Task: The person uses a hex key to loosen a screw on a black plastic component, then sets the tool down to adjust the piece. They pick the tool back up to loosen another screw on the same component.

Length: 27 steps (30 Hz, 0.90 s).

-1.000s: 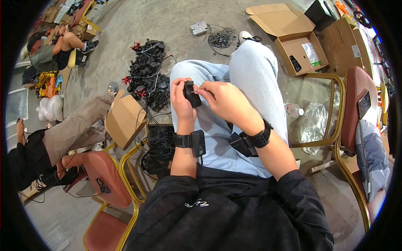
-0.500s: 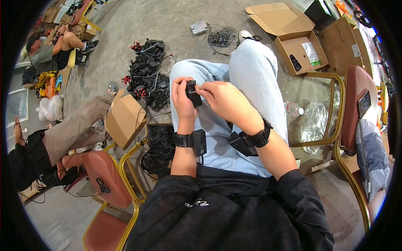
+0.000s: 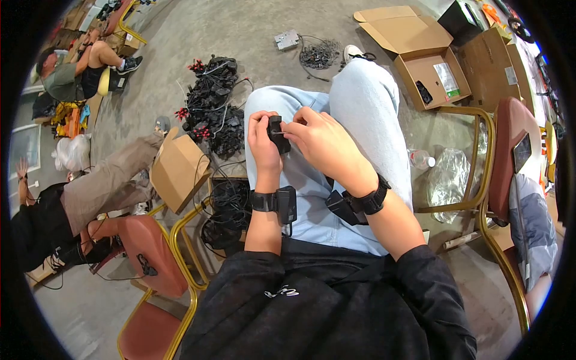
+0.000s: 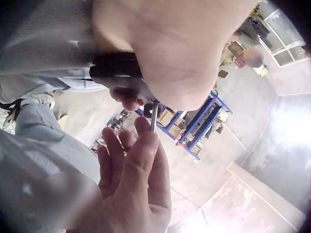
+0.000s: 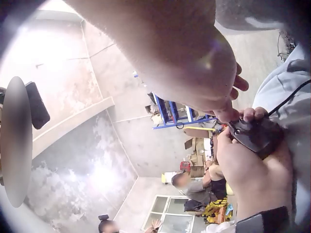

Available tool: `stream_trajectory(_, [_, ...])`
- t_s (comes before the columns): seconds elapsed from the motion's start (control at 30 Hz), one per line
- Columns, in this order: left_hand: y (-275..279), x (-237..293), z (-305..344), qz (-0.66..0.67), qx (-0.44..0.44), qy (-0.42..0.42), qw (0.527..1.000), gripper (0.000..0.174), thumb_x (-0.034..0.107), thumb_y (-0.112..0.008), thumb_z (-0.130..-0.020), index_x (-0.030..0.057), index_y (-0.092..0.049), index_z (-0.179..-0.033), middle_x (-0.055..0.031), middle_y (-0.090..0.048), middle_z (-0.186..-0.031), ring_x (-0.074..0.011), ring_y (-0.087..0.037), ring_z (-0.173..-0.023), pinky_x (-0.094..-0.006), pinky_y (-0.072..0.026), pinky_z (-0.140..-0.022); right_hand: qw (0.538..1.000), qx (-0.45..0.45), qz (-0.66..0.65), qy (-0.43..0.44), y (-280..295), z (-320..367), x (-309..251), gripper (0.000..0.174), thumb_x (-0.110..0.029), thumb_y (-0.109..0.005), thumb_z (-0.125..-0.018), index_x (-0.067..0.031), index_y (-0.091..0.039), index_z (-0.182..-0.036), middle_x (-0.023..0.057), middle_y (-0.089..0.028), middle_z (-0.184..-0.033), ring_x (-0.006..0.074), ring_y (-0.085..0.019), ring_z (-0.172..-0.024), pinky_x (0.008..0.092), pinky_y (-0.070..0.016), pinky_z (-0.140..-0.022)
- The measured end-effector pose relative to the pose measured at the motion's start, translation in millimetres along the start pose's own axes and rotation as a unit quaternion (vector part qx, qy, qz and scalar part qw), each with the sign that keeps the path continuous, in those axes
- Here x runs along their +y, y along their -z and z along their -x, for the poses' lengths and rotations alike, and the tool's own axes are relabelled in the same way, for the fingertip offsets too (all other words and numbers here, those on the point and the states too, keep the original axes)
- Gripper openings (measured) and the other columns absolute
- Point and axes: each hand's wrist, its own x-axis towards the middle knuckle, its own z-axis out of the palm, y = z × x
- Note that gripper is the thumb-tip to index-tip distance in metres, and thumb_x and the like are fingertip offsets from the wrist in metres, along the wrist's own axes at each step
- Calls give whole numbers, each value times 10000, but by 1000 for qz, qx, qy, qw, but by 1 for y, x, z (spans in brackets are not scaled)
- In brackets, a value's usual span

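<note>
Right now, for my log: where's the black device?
In the head view, the left hand holds the black device over the jeans, beside the right hand.

The left hand (image 5: 257, 172) grips a black device (image 5: 260, 137). The right hand (image 5: 194, 63) is at its edge, with a blue rack (image 5: 176, 112) in the background.

Has the look of a workshop: spreads over a bare concrete floor (image 3: 258, 36), littered with a heap of black parts (image 3: 213, 102), tangled cables (image 3: 231, 201) and open boxes (image 3: 399, 30). Holds padded chairs (image 3: 157, 255) among the clutter. Shows bare wall (image 5: 141, 145) and a window (image 5: 175, 206) in the right wrist view, plus a blue frame (image 5: 175, 111), probably shelving, too blurred to be sure.
</note>
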Motion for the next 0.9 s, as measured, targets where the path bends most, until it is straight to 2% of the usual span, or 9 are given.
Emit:
stream_trajectory(0.13, [-2,1,1,5,9,-2,1000,125,134,-451,-979,34,-525,-973,-83,-604,-914,-149,-574,-804,-283,-482,-762,1000,15,8,14,1,1,-3,99,-150,-649,-863,-63,-670,-906,107,-599,-846,312,-636,-747,421,-510,-713])
stream_trajectory(0.23, [2,0,0,24,-10,4,1000,124,132,-450,-979,34,-526,-977,-90,-604,-918,-157,-575,-802,-291,-486,-755,998,-6,-52,-45,0,1,-3,124,-173,-640,-875,-57,-666,-910,123,-622,-835,328,-641,-742,426,-513,-689])
stream_trajectory(0.3, [3,1,-1,34,-24,7,999,125,132,-449,-978,34,-527,-981,-94,-605,-922,-162,-576,-800,-296,-488,-750,967,-100,-113,-206,4,-2,-6,152,-173,-656,-885,-47,-696,-960,141,-669,-886,343,-645,-742,412,-507,-650])
stream_trajectory(0.33, [2,3,-1,46,-19,10,999,123,131,-448,-977,34,-524,-985,-96,-603,-922,-164,-576,-795,-296,-489,-745,967,-99,-113,-207,6,-3,-8,152,-173,-656,-885,-47,-696,-960,141,-669,-886,343,-645,-742,412,-507,-650])
stream_trajectory(0.53, [2,3,0,58,-16,20,998,123,132,-447,-974,35,-521,-991,-93,-597,-924,-162,-574,-785,-290,-490,-736,988,-35,-107,-105,2,1,-6,157,-196,-657,-891,-67,-703,-968,136,-672,-860,347,-643,-720,419,-509,-632])
stream_trajectory(0.63, [2,0,-1,34,-5,15,999,126,135,-446,-974,35,-521,-991,-89,-596,-925,-159,-574,-787,-286,-488,-735,995,-27,-54,-81,2,1,-6,139,-207,-636,-884,-80,-691,-906,106,-631,-811,320,-641,-756,416,-511,-709])
stream_trajectory(0.7, [3,-3,-3,22,3,12,1000,127,136,-446,-975,34,-521,-991,-86,-596,-925,-157,-574,-789,-285,-487,-734,998,-4,-28,-51,1,1,-3,105,-136,-638,-852,-70,-694,-912,93,-615,-889,287,-632,-853,391,-493,-798])
stream_trajectory(0.8, [4,-6,-3,-4,15,-6,1000,127,138,-446,-975,35,-519,-990,-84,-595,-922,-152,-573,-789,-278,-485,-734,1000,3,-2,-9,-3,2,0,125,-76,-631,-813,-51,-692,-919,100,-604,-971,276,-612,-943,385,-475,-852])
stream_trajectory(0.9, [5,-6,-3,-7,6,-12,1000,126,140,-446,-975,36,-517,-986,-82,-596,-922,-150,-572,-796,-276,-482,-741,1000,3,21,6,-1,3,0,159,-63,-623,-790,-48,-692,-932,112,-598,-1021,285,-604,-971,385,-478,-852])
